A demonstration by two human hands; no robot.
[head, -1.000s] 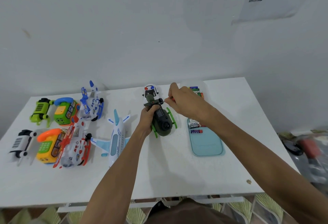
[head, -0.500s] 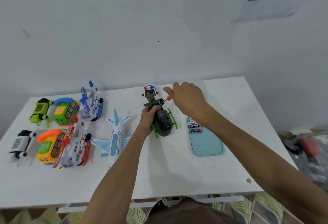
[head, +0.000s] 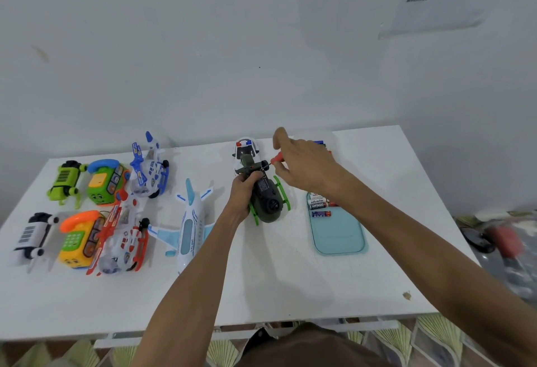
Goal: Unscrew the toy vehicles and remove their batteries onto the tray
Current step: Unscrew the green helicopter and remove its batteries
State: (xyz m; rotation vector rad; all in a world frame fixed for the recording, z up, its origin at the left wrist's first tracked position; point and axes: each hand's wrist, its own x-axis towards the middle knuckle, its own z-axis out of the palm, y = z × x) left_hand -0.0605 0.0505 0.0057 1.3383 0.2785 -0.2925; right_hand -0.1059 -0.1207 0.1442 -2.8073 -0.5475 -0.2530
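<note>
A dark green toy helicopter (head: 268,202) with bright green skids lies belly up in the middle of the white table (head: 261,285). My left hand (head: 243,189) grips its tail end. My right hand (head: 302,164) holds a small red-handled screwdriver (head: 274,159) whose tip rests on the helicopter's underside. Right of the helicopter lies a light blue tray (head: 338,234) with several batteries (head: 319,206) at its far end; my right forearm covers part of them.
A white police car (head: 247,147) stands just behind the helicopter. A white and blue airplane (head: 190,225) lies left of my left arm. Farther left are two toy helicopters (head: 149,167), two toy phones (head: 78,237) and two wheeled toys (head: 65,180). The wall runs along the table's back edge.
My right hand has lifted and opened its fingers somewhat around the screwdriver, shifting slightly back from the helicopter. My left hand and the helicopter stay where they were.
</note>
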